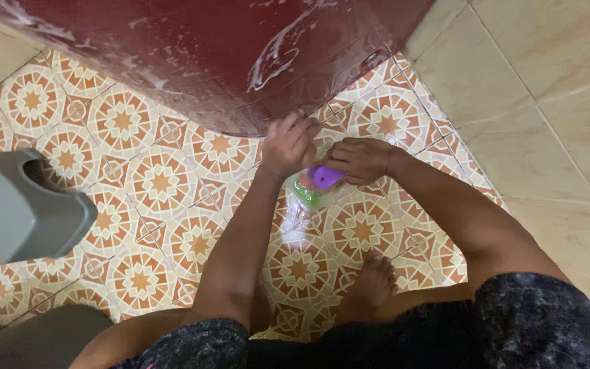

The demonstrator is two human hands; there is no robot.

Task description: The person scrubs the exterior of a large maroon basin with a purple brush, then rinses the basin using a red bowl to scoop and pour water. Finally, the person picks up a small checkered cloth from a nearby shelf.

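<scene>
Two big surfaces fill the view: patterned orange-and-cream floor tiles and a plain beige tiled wall on the right. Dark red tub next, at the top, soap streaks on its side, resting on the floor. Grey plastic stool at left edge, well apart from the hands. Person squats; dark speckled clothing at the bottom, bare foot on tiles between the forearms. Left hand curled, fingers closed at the top of a clear plastic pouch, just beside the tub's lower edge. Right hand also gripping the pouch from the right, fingers bent over a purple cap. Pouch is held low over the floor, between both hands, green and orange print showing; cannot tell if it touches the tiles.
</scene>
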